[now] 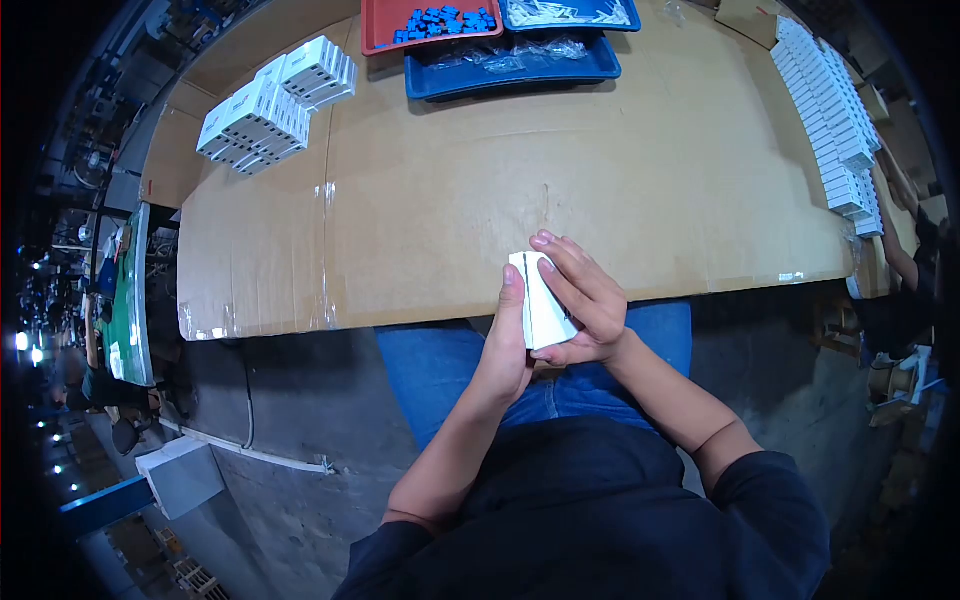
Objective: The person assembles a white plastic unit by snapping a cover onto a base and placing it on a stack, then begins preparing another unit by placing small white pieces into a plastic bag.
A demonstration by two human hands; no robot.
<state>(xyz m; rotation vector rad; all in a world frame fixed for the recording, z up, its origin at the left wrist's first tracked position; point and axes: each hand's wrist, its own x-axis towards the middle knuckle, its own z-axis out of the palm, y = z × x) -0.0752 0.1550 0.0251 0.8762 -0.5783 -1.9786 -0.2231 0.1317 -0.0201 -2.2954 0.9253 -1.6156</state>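
Observation:
Between my two hands is a white plastic housing (545, 310), held near the table's front edge above my lap. A thin dark seam runs along its length. My left hand (507, 335) grips its left side, with the thumb lying along the edge. My right hand (590, 300) wraps the right side, its fingers pressed over the top and its thumb near the lower end. The underside of the housing is hidden by my palms.
Stacked white housings (262, 115) stand at the back left, and long rows of similar white units (825, 120) line the right edge. At the back sit a red tray (380, 28) of blue parts, a blue tray (515, 85) with clear plastic bags, and another blue tray (570, 24) with white pieces.

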